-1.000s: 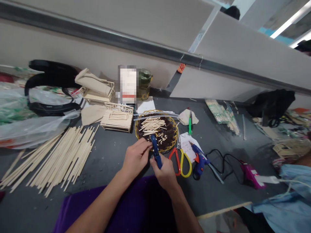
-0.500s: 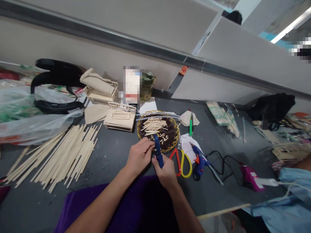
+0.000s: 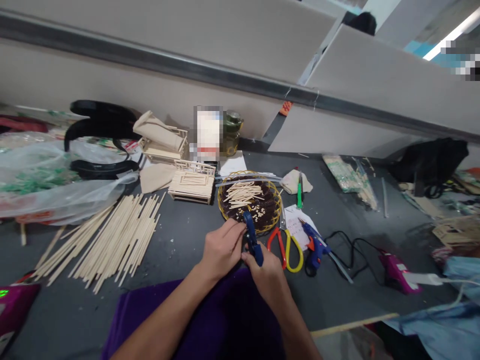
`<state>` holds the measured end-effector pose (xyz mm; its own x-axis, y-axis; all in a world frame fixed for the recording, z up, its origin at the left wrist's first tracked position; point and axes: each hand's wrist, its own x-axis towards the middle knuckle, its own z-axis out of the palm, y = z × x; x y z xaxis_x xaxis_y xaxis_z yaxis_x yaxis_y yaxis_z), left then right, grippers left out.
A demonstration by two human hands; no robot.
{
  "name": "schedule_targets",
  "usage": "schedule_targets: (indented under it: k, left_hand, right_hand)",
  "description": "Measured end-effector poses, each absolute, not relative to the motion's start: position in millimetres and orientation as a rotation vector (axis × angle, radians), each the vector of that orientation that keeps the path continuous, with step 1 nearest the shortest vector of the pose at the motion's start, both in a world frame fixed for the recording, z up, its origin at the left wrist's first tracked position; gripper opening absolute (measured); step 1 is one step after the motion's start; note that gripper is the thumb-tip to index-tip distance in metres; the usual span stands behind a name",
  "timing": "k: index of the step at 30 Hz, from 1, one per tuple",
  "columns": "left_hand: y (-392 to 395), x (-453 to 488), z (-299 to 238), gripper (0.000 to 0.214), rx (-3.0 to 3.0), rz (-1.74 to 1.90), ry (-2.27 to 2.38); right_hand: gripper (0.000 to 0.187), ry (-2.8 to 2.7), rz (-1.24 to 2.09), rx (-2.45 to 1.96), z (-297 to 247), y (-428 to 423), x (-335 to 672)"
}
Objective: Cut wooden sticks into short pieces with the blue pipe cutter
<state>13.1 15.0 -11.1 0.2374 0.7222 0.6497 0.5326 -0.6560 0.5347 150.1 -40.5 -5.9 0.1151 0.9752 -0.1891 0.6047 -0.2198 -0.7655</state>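
In the head view my right hand [image 3: 268, 275] is closed around the handles of a blue hand cutter [image 3: 252, 232]. The cutter's curved head points up and away over the near rim of a basket [image 3: 277, 215]. My left hand [image 3: 223, 250] is closed in a pinch right beside the cutter's head; what its fingertips hold is too small to make out. Short wooden sticks [image 3: 243, 194] lie in the basket, with tiny cut bits [image 3: 258, 214] in front of them. Scissors [image 3: 294, 255] with one red and one yellow handle lie just right of my right hand.
Long wooden sticks [image 3: 116, 240] are spread at the left. Behind them stand a small stick-built bench [image 3: 192, 187] and plastic bags [image 3: 67, 200]. At the right lie a blue glue gun [image 3: 317, 250], its cable, a purple box [image 3: 399, 272] and a person's blue sleeve [image 3: 457, 310].
The view has shifted slightly, so the table's things appear further right. The cutter's handles look a little closer together, and both hands stay at it.
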Motion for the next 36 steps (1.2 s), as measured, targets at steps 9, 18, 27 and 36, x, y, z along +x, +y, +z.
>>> schedule_targets:
  k: [9,18,27,36]
  left_hand:
    - [18,13,-14,0.016,2.143,1.308,1.268]
    - [21,14,-12,0.017,2.092,1.292,1.248]
    - [24,14,-14,0.016,2.051,1.285,1.252]
    - [25,13,-15,0.017,2.018,1.287,1.212]
  right_hand:
    - [0.025,-1.482,0.922,-1.891,-14,-30,146]
    - [0.024,-1.546,0.867,-1.878,-17,-25,147]
    - [0.021,-1.591,0.771,-1.888,-20,-24,146]
    - [0.02,-1.556,0.808,-1.952,-16,-23,144]
